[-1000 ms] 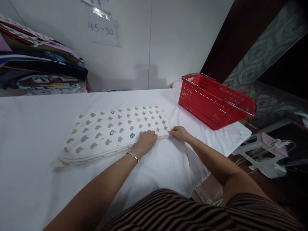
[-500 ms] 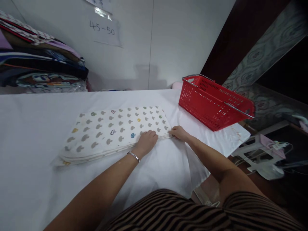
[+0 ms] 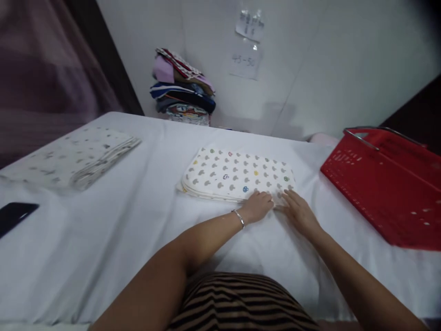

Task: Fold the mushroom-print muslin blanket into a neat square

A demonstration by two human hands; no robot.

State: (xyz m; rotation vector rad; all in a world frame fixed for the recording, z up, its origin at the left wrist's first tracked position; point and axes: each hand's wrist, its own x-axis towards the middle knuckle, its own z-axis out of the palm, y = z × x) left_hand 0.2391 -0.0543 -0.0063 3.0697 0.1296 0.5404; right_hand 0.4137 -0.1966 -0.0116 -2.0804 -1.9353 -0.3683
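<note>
Mushroom-print cloth: folded into a flat oblong (image 3: 237,172), laid mid-table on the white tablecloth (image 3: 138,239); off-white, covered with rows of grey mushrooms, broken up by a few in yellow, green and red and 1 in blue.
Folded edges: several thin layers are shown along the near side; the near left corner is rounded.
Left hand (image 3: 258,207): pressed on the near edge, fingers slightly bent; whether cloth is gripped cannot be told.
Right hand (image 3: 301,214): laid at the near right corner, fingers straightened and open.
Red basket (image 3: 389,188): set to the right, apart from the cloth.
Second printed cloth (image 3: 89,154): folded, placed at far left.
</note>
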